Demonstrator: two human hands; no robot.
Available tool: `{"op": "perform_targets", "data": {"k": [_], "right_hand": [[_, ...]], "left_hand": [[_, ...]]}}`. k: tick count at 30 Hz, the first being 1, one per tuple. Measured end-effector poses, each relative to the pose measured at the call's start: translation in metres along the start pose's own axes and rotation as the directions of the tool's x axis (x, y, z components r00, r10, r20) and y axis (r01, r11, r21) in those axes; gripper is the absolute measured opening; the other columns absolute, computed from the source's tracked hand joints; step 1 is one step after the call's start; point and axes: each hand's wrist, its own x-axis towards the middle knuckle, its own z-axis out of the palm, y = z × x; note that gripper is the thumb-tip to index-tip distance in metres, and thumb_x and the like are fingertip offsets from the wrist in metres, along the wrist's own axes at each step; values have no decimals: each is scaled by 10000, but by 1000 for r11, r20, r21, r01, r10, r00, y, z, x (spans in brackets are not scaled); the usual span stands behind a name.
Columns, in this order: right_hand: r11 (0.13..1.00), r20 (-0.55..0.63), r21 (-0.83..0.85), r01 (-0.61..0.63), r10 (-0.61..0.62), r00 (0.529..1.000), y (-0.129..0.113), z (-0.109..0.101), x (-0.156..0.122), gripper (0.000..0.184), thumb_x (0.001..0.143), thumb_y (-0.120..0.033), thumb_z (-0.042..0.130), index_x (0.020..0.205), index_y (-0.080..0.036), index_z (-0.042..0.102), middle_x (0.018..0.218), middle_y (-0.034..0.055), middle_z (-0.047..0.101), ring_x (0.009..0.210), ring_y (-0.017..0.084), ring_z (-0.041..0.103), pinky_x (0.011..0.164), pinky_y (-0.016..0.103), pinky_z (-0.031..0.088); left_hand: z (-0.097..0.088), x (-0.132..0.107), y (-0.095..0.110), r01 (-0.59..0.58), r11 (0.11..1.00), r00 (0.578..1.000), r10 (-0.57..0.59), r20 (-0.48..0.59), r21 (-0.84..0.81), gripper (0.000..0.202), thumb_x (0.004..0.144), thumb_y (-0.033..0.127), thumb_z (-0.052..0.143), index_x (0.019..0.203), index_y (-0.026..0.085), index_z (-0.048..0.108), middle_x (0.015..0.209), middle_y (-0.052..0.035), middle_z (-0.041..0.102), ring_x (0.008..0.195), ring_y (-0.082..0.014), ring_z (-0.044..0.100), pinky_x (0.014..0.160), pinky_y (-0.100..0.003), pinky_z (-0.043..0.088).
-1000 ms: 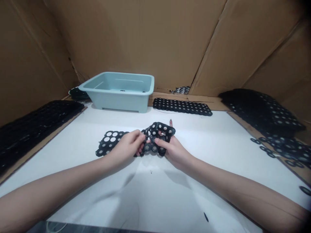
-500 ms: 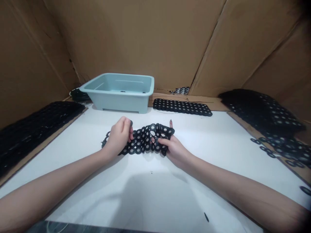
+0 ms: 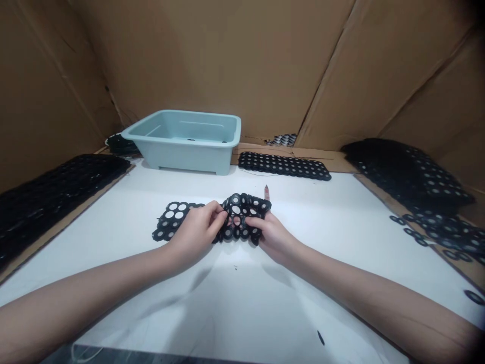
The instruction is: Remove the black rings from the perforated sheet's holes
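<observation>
Left hand: the left hand (image 3: 197,235) is clamped on the sheet near its middle, fingers curled over the black webbing.
Right hand: the right hand (image 3: 273,237) is clamped on the right part of the same sheet, fingers pressed against it from below and the side.
Between hands: they are close together, with the fingertips almost meeting at the sheet's middle.
Sheet: the black sheet (image 3: 244,210) of linked rings with round holes sits at the centre of the frame. Its left end (image 3: 170,221) lies on the desk, and its right part is bunched up between the hands.
Desk: the white desk (image 3: 322,217) fills the lower middle of the frame.
Tub: a pale blue plastic tub (image 3: 185,151) stands at the far edge, upper middle.
Strip: a flat black strip (image 3: 284,166) of the same rings lies to the tub's right.
Stacks: dark piles of sheets sit at the left (image 3: 56,197) and upper right (image 3: 405,172).
Rings: loose black rings (image 3: 450,235) are scattered at the right edge.
Walls: cardboard walls (image 3: 227,60) rise behind everything.
</observation>
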Motion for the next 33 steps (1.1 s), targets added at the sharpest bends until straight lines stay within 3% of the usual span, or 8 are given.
{"op": "perform_targets", "data": {"k": [10, 12, 14, 17, 19, 22, 29, 33], "right_hand": [[990, 12, -132, 38, -37, 999, 4, -4, 2, 187, 667, -129, 554, 846, -170, 593, 816, 41, 641, 769, 161, 592, 706, 272, 475], [980, 19, -194, 48, -45, 999, 8, -5, 3, 223, 680, -144, 549, 899, -182, 577, 833, 41, 632, 749, 166, 589, 654, 275, 476], [974, 40, -220, 51, -43, 998, 11, -7, 3, 265, 699, -158, 540, 961, -194, 556, 854, 46, 625, 740, 173, 590, 622, 283, 476], [970, 69, -236, 52, -36, 997, 14, -9, 2, 297, 727, -184, 526, 1022, -202, 550, 866, 53, 624, 740, 177, 588, 624, 293, 476], [966, 70, -252, 58, -42, 997, 14, -9, 2, 290, 734, -192, 524, 1022, -201, 567, 872, 57, 626, 761, 182, 587, 645, 297, 476], [963, 64, -261, 66, -51, 997, 12, -9, 2, 216, 735, -205, 536, 940, -193, 602, 893, 65, 629, 821, 194, 591, 701, 309, 479], [965, 106, -233, 118, -95, 990, 7, -5, 0, 258, 724, -276, 616, 970, -199, 602, 1039, 74, 618, 1021, 200, 546, 908, 345, 412], [967, 75, -237, 97, -82, 994, 5, -5, -1, 484, 699, -253, 649, 1162, -232, 508, 1040, 65, 614, 950, 198, 571, 833, 339, 456]], "left_hand": [[7, -3, -2, 49, 998, 987, -44, 156, -31, 218, 875, 385, 290, 817, 202, 395, 698, -15, 544, 614, -171, 515, 551, -277, 351], [1, 5, -8, 52, 997, 997, -47, 68, -64, 227, 874, 361, 286, 803, 198, 427, 719, -19, 538, 664, -171, 508, 602, -290, 361], [-9, 17, -16, 81, 984, 988, -100, -117, -156, 232, 862, 346, 296, 791, 191, 452, 694, -18, 506, 655, -161, 481, 598, -284, 356], [-20, 33, -26, 81, 878, 938, -226, -261, -471, 179, 827, 316, 339, 766, 185, 446, 587, 21, 387, 521, -112, 383, 481, -237, 299], [-21, 38, -29, 103, 747, 956, -257, -142, -657, 125, 787, 279, 388, 729, 180, 436, 552, 40, 326, 463, -84, 321, 425, -215, 238], [-15, 39, -29, 231, 629, 964, -253, 85, -742, 128, 747, 274, 418, 677, 168, 430, 515, 48, 300, 403, -63, 262, 377, -206, 171], [-17, 34, -20, 395, 526, 917, -273, 290, -754, 334, 788, 460, 414, 610, 179, 380, 478, 69, 238, 354, -36, 191, 351, -184, 118], [-24, 35, -19, 478, 543, 878, -310, 364, -691, 278, 760, 333, 494, 567, 170, 377, 482, 56, 294, 352, -25, 214, 351, -181, 106]]}}
